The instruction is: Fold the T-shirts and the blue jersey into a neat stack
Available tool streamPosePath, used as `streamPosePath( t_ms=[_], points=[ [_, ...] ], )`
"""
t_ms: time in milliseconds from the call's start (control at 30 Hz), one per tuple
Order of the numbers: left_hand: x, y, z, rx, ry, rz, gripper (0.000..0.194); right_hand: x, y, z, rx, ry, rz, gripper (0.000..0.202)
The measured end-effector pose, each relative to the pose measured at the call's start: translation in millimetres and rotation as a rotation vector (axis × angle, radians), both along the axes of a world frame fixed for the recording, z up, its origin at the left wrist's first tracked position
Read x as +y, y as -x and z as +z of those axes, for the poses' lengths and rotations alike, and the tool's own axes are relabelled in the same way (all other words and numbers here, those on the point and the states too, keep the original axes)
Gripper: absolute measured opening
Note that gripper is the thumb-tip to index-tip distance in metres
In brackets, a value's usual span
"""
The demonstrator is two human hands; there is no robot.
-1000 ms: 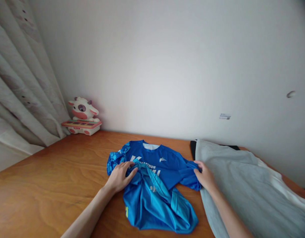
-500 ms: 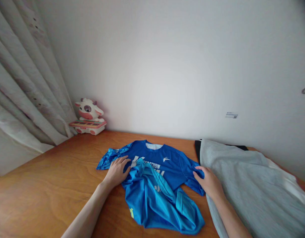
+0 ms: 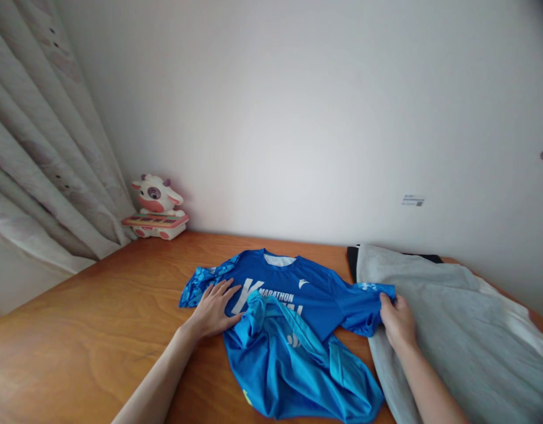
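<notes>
A blue short-sleeved T-shirt with white "MARATHON" lettering lies front up, collar toward the wall. Its lighter blue lower part is bunched and folded up over the chest print. My left hand rests flat on the shirt's left side, fingers spread, beside the patterned left sleeve. At the other side, my right hand pinches the cuff of the right sleeve between thumb and fingers. That sleeve is drawn out sideways, its end over the edge of a grey garment.
Under the clothes is a wooden tabletop against a white wall. A toy cow with a keyboard stands at the back left corner by a curtain. Black cloth and white cloth show around the grey garment.
My right hand has taken hold of the sleeve cuff and moved right, straightening the sleeve. The shirt has shifted slightly right, and my left hand has moved a little right with it.
</notes>
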State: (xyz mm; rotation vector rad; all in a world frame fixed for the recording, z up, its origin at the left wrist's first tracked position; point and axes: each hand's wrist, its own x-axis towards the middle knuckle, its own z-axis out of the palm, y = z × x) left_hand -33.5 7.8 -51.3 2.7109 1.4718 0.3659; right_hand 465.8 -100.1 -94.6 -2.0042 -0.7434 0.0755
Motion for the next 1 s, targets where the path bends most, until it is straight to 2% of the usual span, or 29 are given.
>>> streamPosePath(
  t_ms=[167,300,467,567,700,767,800,867,933,1000],
  points=[
    [6.6,6.3,2.0,-0.041,0.005,0.059,0.075,18.5,-10.2,12.2,-0.009,0.113,0.01,0.035],
    [8.5,7.7,5.2,-0.02,0.052,0.067,0.072,21.4,-8.2,17.5,-0.055,0.145,-0.018,0.041],
    [6.9,4.3,7.3,-0.058,0.006,0.048,0.061,10.3,9.1,10.5,-0.15,0.114,-0.049,0.056],
    [5.8,1.1,6.7,-0.125,-0.038,-0.028,0.055,2.9,15.8,11.0,-0.32,-0.006,-0.057,0.058],
    [0.5,-5.4,11.1,-0.196,-0.039,-0.193,0.05,-6.6,29.9,26.9,-0.702,-0.126,-0.01,0.047],
    [-5.0,-9.4,18.2,-0.232,-0.019,-0.263,0.043,-10.5,43.3,37.3,-0.815,-0.15,0.076,0.037],
    [-8.4,-11.6,22.4,-0.255,-0.011,-0.294,0.041,-12.2,51.5,41.6,-0.848,-0.165,0.168,0.032],
    [-15.6,-16.8,29.8,-0.287,-0.002,-0.349,0.041,-14.8,69.1,47.3,-0.869,-0.161,0.434,0.025],
    [-21.9,-22.9,32.8,-0.285,-0.002,-0.384,0.05,-17.1,86.0,48.8,-0.833,-0.087,0.697,0.022],
    [-26.0,-29.0,31.0,-0.266,0.012,-0.379,0.056,-19.2,98.6,48.2,-0.763,0.026,0.84,0.024]
  ],
)
